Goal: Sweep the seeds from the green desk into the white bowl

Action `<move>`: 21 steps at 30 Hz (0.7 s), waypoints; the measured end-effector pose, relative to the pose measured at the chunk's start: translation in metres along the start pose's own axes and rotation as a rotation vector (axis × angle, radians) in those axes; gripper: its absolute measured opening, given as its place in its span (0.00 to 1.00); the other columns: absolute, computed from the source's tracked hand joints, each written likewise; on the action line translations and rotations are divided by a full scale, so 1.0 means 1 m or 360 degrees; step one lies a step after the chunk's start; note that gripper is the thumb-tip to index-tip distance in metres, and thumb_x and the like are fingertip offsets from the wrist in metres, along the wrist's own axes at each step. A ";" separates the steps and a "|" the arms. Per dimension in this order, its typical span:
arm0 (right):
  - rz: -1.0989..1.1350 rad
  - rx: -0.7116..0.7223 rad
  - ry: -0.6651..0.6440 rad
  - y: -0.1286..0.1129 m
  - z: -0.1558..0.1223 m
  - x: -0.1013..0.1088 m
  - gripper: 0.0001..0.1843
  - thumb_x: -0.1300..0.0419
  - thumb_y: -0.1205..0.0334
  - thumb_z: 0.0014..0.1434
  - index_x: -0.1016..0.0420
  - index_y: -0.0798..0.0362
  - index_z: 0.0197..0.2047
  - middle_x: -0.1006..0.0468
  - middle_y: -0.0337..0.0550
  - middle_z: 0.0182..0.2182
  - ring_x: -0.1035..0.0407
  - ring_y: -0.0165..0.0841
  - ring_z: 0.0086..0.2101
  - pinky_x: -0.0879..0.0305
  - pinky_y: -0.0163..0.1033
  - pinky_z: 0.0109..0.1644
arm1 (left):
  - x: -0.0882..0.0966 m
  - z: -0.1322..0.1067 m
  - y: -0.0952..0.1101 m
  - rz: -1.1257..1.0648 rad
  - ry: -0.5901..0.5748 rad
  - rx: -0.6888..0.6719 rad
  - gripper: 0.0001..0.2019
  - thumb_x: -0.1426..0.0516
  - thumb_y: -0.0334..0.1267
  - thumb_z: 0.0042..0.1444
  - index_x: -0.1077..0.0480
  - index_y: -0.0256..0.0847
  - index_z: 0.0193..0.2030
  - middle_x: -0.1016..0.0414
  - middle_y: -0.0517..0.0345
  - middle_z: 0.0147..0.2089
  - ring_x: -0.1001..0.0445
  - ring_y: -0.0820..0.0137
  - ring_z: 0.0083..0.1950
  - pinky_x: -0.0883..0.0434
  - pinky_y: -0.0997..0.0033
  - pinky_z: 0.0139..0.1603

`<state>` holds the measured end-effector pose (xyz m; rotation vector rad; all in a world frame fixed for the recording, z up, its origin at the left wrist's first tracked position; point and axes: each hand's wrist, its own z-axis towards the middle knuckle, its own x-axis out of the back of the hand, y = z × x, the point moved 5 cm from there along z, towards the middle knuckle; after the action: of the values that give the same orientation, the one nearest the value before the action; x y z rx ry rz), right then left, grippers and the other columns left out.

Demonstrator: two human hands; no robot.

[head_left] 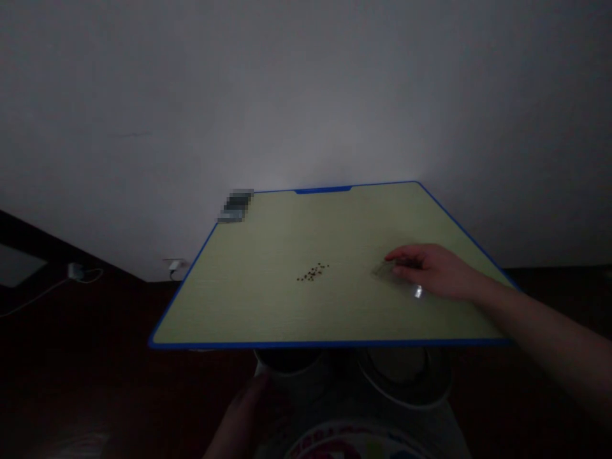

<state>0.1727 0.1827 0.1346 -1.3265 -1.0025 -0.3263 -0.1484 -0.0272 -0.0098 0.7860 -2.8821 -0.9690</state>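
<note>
My right hand (433, 271) lies flat on a clear bag (399, 277) on the table (268, 319), right of the seeds (312, 273). Left hand (248, 408) sits below the table edge; grip unclear. I'd pinch the bag's edge, lift slowly, stay off the seeds.

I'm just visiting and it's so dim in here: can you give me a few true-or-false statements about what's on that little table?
1. The right hand rests on the table, its fingers on a small clear object. True.
2. A scatter of small dark bits lies near the table's middle. True.
3. The table's edge is red. False: it is blue.
4. The left hand lies on the tabletop. False: it is below the near edge.
5. The dark bits lie under the right hand. False: they lie apart, to its left.
</note>
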 end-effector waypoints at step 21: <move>-0.0448 0.0762 -0.0470 -0.084 0.102 -0.038 0.15 0.48 0.65 0.54 0.27 0.52 0.44 0.25 0.40 0.32 0.34 0.31 0.31 0.41 0.35 0.35 | -0.009 -0.024 0.038 0.0320 0.0053 -0.0231 0.09 0.40 0.39 0.45 0.27 0.37 0.31 0.19 0.50 0.31 0.22 0.56 0.35 0.27 0.62 0.37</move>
<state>0.0488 0.2397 0.1522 -0.8112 -1.4191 -0.0881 -0.1545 -0.0110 0.0324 0.4874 -2.7561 -1.1119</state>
